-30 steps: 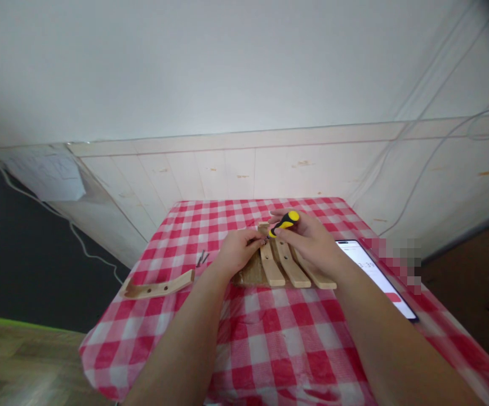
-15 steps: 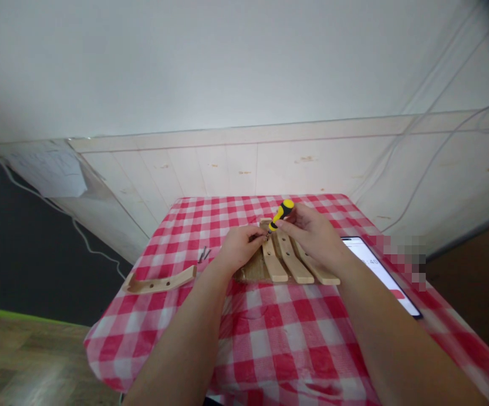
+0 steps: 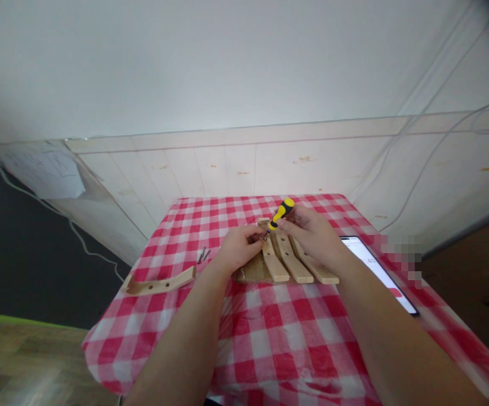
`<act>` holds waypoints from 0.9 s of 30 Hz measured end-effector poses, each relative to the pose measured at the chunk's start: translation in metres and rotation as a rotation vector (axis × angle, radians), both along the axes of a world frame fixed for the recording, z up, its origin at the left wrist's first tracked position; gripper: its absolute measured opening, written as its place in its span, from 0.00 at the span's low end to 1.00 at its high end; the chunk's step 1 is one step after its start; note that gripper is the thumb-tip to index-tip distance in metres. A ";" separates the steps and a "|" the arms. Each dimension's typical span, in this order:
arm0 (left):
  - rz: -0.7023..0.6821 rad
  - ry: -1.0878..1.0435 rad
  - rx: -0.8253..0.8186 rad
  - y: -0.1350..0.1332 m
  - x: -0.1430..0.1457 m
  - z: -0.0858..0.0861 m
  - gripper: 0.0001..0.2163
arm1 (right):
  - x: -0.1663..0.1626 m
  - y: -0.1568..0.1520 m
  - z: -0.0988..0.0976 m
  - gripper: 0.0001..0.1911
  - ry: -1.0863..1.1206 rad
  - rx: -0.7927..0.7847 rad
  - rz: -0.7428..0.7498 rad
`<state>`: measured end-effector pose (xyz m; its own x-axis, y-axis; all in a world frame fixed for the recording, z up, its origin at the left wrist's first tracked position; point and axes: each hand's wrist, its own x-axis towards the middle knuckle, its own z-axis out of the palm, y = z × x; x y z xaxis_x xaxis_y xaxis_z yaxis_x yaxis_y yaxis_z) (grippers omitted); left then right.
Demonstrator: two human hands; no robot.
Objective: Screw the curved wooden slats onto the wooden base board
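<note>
The right hand [image 3: 312, 234] is closed around the handle of a yellow-and-black screwdriver [image 3: 281, 211], which slants with its butt up and away and its tip down toward the left. The left hand [image 3: 238, 248] has thumb and fingers brought close together right at that tip; whether they pinch a screw there or only steady the wood is too small to tell.

Tip and fingertips meet over the far part of the leftmost of three pale wooden strips, the left strip [image 3: 275, 266]. Beside it, side by side and slightly apart, lie the middle strip [image 3: 296, 268] and the right strip [image 3: 323, 273], the latter partly hidden by the right hand. All three point toward the person, and dark holes show in them. Under them, a brown base [image 3: 250, 269] shows at the left.

Farther left, past the left forearm, a few dark screws [image 3: 203, 255] lie loose, and near them a separate curved strip [image 3: 160, 285] with two holes. Just right of the right forearm is a phone [image 3: 375, 270], its screen lit. A red-and-white checked cloth covers the surface [image 3: 261, 349], which stands against a white wall [image 3: 227, 67].
</note>
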<state>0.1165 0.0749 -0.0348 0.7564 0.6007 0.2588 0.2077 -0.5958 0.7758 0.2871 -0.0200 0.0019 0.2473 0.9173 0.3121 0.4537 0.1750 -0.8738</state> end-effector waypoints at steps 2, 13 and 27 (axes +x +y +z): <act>-0.011 0.002 -0.016 0.000 -0.001 0.000 0.11 | 0.000 0.000 0.000 0.11 -0.010 -0.007 0.006; -0.024 0.021 -0.057 0.004 0.000 -0.005 0.12 | -0.002 0.000 -0.002 0.11 0.025 -0.002 0.043; -0.024 0.027 -0.051 -0.002 -0.001 0.006 0.11 | -0.001 0.002 -0.003 0.18 -0.040 0.027 -0.065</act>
